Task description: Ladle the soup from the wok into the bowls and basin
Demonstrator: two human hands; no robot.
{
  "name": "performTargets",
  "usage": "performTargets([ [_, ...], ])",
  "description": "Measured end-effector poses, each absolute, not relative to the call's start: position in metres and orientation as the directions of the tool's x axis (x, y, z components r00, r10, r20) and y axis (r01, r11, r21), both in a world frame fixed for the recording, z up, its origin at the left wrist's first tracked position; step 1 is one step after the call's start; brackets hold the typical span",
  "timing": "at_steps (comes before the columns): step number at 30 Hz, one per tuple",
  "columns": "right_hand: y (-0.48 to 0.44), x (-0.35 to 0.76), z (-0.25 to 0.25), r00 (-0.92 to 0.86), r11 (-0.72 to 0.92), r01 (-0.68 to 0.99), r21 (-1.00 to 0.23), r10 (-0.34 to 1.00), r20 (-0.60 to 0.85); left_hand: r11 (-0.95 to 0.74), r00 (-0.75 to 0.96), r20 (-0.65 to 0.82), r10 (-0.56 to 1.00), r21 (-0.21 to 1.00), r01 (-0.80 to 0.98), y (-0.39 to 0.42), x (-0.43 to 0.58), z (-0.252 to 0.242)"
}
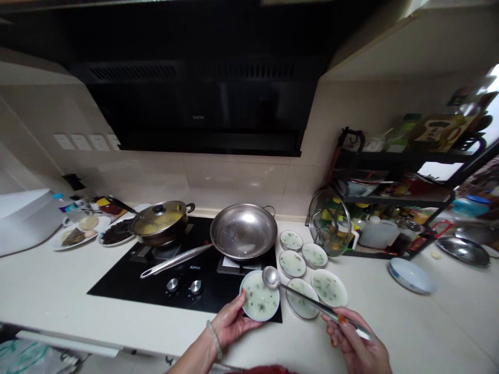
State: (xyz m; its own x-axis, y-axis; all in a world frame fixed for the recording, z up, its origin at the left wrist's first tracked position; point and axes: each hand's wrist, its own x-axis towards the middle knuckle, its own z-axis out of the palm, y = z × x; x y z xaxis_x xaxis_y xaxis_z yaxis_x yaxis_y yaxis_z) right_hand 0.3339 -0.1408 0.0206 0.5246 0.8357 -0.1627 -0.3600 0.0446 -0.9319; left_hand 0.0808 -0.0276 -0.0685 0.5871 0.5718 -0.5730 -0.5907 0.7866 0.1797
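My left hand grips a bowl of pale soup with green bits by its left side, over the front right corner of the cooktop. A metal ladle is in my closed right hand; its head hangs at the upper right rim of that bowl. Whether it touches the rim I cannot tell. Right of the held bowl, several more filled soup bowls stand close together on the counter. Behind the held bowl sits a steel wok, its inside wet with a few white specks.
A lidded pan stands on the left burner of the black cooktop. Plates of food lie further left. At right are a glass lid, a loaded rack and a shallow plate. The range hood overhangs the stove.
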Motion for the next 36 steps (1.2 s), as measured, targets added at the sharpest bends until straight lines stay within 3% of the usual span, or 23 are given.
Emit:
performTargets([
  [8,-0.128,0.343,0.051,0.561,0.103,-0.452,-0.886,0.805,-0.193,0.751,0.545,-0.532,0.648,0.326,-0.574,-0.028,0.058,-0.014],
  [21,-0.061,0.334,0.081,0.598,0.314,-0.376,-0.872,0.801,0.031,0.643,0.455,-0.455,0.765,0.513,-0.568,0.03,0.031,0.064],
  [29,-0.022,0.321,0.052,0.545,0.314,-0.329,-0.891,0.833,0.092,0.605,0.423,-0.434,0.796,0.595,-0.529,0.085,0.014,0.064],
  [36,-0.008,0.312,0.038,0.471,0.297,-0.107,-0.949,0.856,0.214,0.589,0.391,-0.441,0.808,0.603,-0.537,0.114,0.011,0.049],
])
